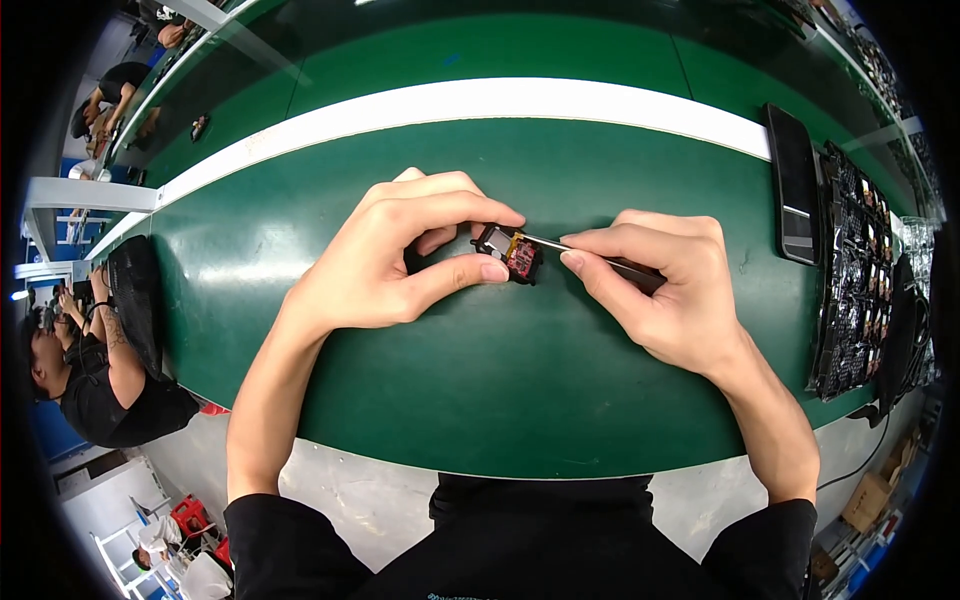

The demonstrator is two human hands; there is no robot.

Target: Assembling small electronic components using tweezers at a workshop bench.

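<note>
Well, from the head camera, the work sits near the middle of the view, just above a green table (450, 400). The left hand (385, 250) pinches a small black gadget (510, 255) between thumb and index finger, the thumb pressed along its lower left side and the index fingertip at its upper edge. The gadget lies tilted, its open face turned up: a silvery square part (498, 241) on the left, a red circuit board (523, 260) on the right, and a strip of yellow (517, 243) between them.

From the other side, the right hand (670, 280) grips a slim metal tool (548, 243) — thumb and index finger closed on it near its pointed end, the darker rear part resting back in the palm. Its tip reaches the gadget beside the yellow strip (whether it touches or only hovers, I cannot tell).

Off to the right, well apart from both hands, a black phone (793, 185) lies next to a set of black trays (858, 280) holding small parts too small to make out. A white ledge (440, 98) curves along the table's far side — and at far left a co-worker in black (125, 370) sits beside the table.
</note>
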